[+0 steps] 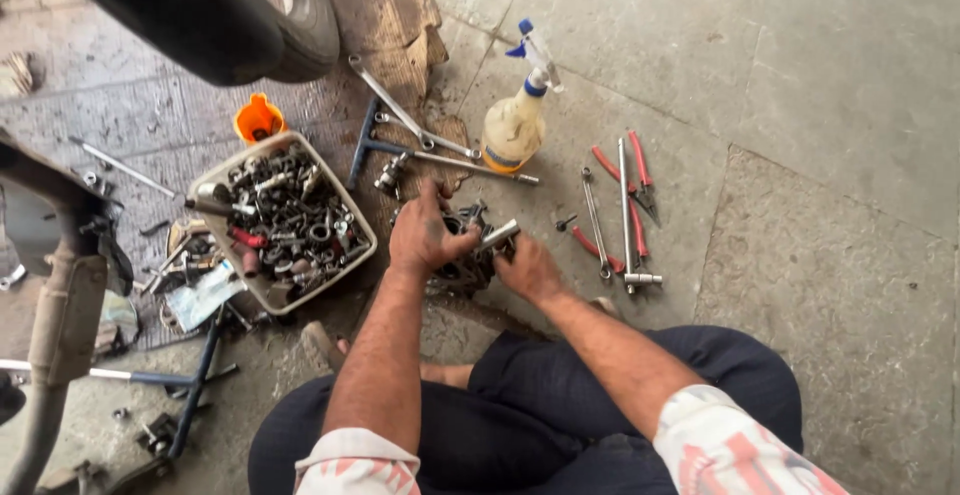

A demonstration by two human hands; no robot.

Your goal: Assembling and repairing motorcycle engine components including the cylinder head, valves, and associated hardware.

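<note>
on stone floor: left hand (424,235) presses greasy dark metal engine part (462,260) steady; right hand (528,268) clamped on steel socket tool (498,235); parts tray (352,213) within reach.

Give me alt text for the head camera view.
Both hands, left hand and right hand, grip a greasy engine part on the concrete floor. A tray of bolts, a spray bottle and red-handled pliers surround it.

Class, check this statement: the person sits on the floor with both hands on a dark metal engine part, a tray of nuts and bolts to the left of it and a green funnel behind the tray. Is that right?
Not quite. The funnel behind the tray is orange, not green, as the head view shows. The rest holds: the left hand and right hand are on the dark metal engine part, with the tray of nuts and bolts to its left.
</note>
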